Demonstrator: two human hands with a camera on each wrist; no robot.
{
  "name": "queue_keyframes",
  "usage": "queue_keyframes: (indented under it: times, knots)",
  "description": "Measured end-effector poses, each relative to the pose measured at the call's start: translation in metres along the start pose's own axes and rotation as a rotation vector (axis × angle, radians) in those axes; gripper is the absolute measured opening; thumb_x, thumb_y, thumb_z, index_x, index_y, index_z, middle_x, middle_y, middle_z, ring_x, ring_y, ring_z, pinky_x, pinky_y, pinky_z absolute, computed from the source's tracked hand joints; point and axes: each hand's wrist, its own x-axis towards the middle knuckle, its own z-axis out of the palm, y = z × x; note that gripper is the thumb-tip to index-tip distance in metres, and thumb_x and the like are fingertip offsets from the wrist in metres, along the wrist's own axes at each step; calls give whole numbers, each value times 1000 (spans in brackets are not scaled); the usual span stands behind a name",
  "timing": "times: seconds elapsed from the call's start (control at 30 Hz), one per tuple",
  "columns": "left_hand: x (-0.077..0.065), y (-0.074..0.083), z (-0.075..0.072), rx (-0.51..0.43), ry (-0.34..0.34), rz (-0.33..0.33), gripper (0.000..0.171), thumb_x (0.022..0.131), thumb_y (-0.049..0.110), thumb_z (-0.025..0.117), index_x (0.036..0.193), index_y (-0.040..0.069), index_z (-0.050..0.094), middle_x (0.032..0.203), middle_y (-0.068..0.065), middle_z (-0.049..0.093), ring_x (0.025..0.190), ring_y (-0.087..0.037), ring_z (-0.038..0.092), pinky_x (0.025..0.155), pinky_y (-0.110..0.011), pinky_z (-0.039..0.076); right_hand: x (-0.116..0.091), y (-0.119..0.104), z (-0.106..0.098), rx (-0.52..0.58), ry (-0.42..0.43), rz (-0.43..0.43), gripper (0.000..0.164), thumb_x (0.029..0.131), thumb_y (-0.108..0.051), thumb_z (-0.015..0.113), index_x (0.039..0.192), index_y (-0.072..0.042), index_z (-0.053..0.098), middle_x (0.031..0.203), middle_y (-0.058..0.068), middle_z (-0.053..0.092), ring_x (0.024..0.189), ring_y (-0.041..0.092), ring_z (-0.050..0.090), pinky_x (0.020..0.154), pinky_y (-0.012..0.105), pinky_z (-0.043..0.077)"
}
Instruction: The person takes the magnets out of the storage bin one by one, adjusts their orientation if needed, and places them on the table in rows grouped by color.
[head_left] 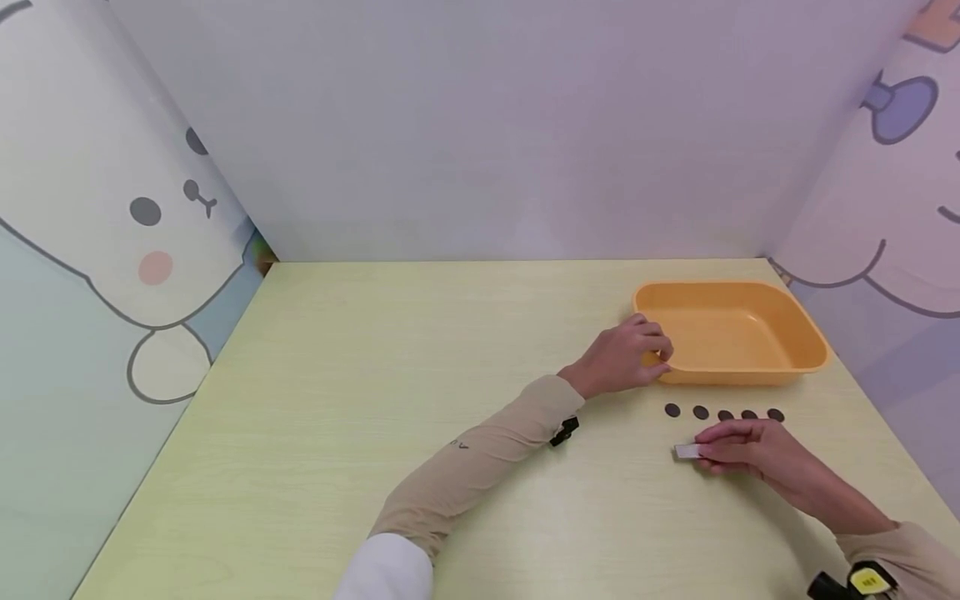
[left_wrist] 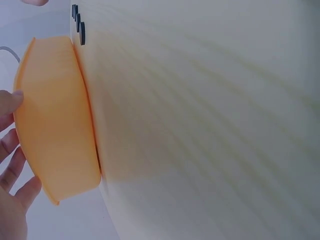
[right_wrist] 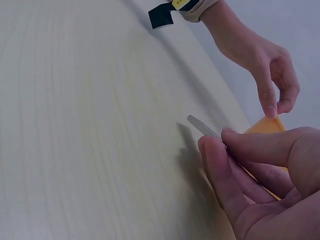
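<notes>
My left hand (head_left: 624,357) pinches the near left rim of an orange plastic basin (head_left: 735,377), thumb and fingers on its edge. The left wrist view shows the basin's outer wall (left_wrist: 55,120) standing on the table. Between thumb and fingertips my right hand (head_left: 761,457) holds a small, thin, flat silver-grey piece (head_left: 686,452) just above the table; what it is cannot be told. Seen edge-on in the right wrist view, the grey piece (right_wrist: 201,125) sticks out past the fingertips. Several dark round discs (head_left: 672,410) lie in a row between the basin and my right hand.
The pale wood-grain table (head_left: 375,350) runs back to a plain wall (head_left: 480,133). Side panels with cartoon drawings (head_left: 150,250) stand at left and right. The basin sits near the table's back right corner.
</notes>
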Motion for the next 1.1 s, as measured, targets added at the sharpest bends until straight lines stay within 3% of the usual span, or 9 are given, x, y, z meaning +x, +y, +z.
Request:
queue_keyframes:
  times: [0.2,0.5,0.83,1.1]
  knots:
    - [-1,0,0,-15,-3,-9,11,88,33,67,87,22,68,93,12,60,90,-5,47,73,-9,37,2,1,3,-135,92,21,15,90,-2,61,102,-1,70,95,4,70,83,17,69,73,31,54]
    - [-4,-1,3,-28,1,-15,11,88,33,67,87,22,68,95,13,60,92,-5,47,72,-9,37,1,1,9,-281,157,-8,23,88,-5,65,102,12,64,89,8,71,75,15,69,69,29,54]
    - [-5,-1,4,-11,4,-11,11,88,34,67,88,23,69,95,14,60,93,-5,47,73,-8,37,3,-3,14,-422,211,-2,29,83,-5,70,100,17,63,86,10,70,69,16,67,63,32,55]
    - [-1,-3,3,3,4,-5,11,88,35,66,89,24,69,97,14,60,93,-4,47,76,-8,37,5,-5,18,-591,270,-72,25,77,-7,77,95,8,69,89,7,66,68,10,66,59,30,54]
